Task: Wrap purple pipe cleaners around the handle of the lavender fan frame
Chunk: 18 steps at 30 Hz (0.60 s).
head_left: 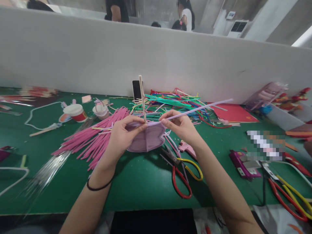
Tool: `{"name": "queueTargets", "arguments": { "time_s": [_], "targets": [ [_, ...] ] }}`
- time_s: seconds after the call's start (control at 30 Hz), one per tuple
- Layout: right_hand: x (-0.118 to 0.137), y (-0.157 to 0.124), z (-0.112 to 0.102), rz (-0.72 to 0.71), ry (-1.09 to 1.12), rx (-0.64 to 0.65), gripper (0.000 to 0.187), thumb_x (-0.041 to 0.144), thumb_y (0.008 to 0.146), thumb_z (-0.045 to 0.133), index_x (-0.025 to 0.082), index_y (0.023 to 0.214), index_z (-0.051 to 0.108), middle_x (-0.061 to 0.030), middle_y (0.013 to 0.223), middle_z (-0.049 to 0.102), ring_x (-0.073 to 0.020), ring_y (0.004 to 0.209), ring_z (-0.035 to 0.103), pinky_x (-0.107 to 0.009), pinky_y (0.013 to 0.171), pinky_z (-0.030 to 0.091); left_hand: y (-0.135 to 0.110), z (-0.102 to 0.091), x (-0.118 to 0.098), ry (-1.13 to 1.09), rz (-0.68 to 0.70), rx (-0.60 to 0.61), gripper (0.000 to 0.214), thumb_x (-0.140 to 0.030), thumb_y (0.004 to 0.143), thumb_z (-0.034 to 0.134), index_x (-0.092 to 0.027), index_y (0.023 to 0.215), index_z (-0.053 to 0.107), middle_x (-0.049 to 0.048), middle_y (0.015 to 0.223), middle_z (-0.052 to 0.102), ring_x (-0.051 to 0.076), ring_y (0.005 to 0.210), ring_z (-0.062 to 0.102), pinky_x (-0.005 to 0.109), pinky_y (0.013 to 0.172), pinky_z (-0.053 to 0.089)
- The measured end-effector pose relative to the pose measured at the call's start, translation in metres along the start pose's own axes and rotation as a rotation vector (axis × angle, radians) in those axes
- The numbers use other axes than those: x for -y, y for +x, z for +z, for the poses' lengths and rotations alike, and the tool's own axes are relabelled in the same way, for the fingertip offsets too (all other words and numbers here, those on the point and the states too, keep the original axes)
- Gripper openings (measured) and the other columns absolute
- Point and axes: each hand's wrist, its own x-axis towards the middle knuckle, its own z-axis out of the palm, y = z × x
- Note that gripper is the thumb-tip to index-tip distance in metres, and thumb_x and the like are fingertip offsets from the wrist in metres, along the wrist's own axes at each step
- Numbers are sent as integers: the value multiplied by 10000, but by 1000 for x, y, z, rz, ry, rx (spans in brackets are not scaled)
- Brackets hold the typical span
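Note:
Both hands are raised over the middle of the green table, around a flat lilac piece with a scalloped edge and a centre ridge [152,139]. My left hand [124,135] pinches its top edge, by the foot of an upright pale wooden stick [142,100]. Between the thumb and fingers of my right hand [179,125] is a long lilac pipe cleaner [200,108], which lies along the piece's top edge and sticks out up to the right. Scissors with one red and one yellow handle [181,169] lie below my right hand, near a pink glue gun [187,149].
Pink pipe cleaners [90,139] are heaped at left, beside clear sticks [52,165] and a paper cup [76,112]. Coloured pipe cleaners [170,102] pile up behind, before a white partition [156,61]. More scissors [284,188] and a purple box [242,164] lie right.

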Motion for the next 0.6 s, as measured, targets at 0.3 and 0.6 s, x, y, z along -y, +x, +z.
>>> {"name": "queueTargets", "arguments": {
  "time_s": [0.3, 0.6],
  "targets": [
    [9, 18, 12, -51, -197, 58, 110, 282, 854, 736, 176, 834, 755, 2, 771, 750, -128, 693, 653, -229, 614, 480, 8, 3, 2, 195, 148, -65, 272, -429, 828, 767, -220, 997, 730, 65, 1033, 744, 236, 1002, 685, 397, 939, 545],
    [6, -7, 34, -457, -641, -138, 172, 239, 994, 554, 200, 977, 720, -92, 1026, 752, -181, 936, 710, -300, 838, 567, -8, 12, -9, 444, 291, -200, 109, -298, 914, 684, -209, 938, 742, 75, 1067, 724, 245, 1091, 651, 418, 1016, 479]
  ]
}}
